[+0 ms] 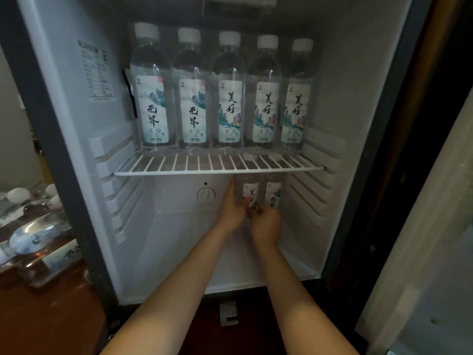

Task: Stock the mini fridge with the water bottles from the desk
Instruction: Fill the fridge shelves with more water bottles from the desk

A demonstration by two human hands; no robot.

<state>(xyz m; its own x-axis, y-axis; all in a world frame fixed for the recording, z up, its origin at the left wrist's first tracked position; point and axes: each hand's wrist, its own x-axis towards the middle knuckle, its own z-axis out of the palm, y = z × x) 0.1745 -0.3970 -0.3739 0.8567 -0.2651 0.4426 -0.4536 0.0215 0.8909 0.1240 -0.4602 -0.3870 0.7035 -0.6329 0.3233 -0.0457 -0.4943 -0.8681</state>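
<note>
The mini fridge point(76, 155) stands open in front of me. Several clear water bottles point(230, 93) with white caps and pale labels stand in a row on its white wire shelf point(217, 171). Below the shelf, at the back right, two more bottles stand upright. My left hand point(231, 208) grips the left one of these, a bottle point(250, 192), from its left side. My right hand point(266, 222) holds the same bottle low down at the front. The other lower bottle point(273, 194) stands just to its right, untouched.
More water bottles point(33, 226) lie and stand on a brown wooden surface at the far left, outside the fridge. The fridge door point(422, 239) hangs open on the right. A round dial point(206, 194) sits on the fridge's back wall beside my left hand.
</note>
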